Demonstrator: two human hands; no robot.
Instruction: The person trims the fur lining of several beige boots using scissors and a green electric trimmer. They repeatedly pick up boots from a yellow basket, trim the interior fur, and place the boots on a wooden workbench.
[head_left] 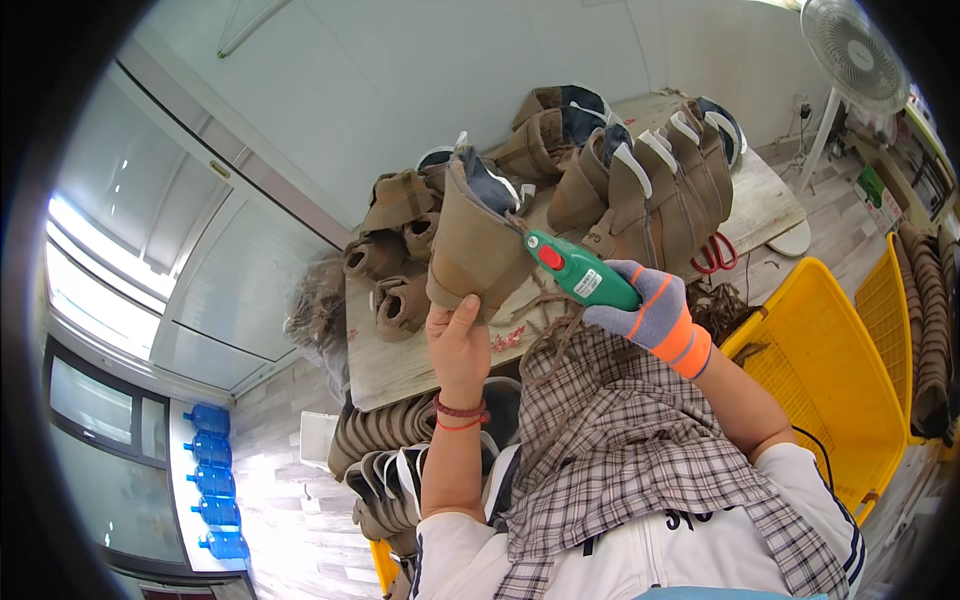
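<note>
My bare left hand [460,330] pinches the lower edge of a brown boot upper [478,240] between thumb and fingers. The upper stands tilted over the table, its dark blue lining and a white strip showing at the top. My right hand [652,312], in a grey and orange glove, is wrapped round a green handheld power tool [595,278] with a red button. The tool's front end meets the right edge of the upper; its working tip is too small to make out. Several brown uppers [650,205] stand close by on the right.
More uppers [400,305] lie left on the wooden table [385,375]. Red-handled scissors [715,255] rest at its right side. Yellow baskets [815,350] stand right, a white fan [857,55] far right. Stacked uppers [385,435] sit below the table's front; blue water bottles [215,480] line the left wall.
</note>
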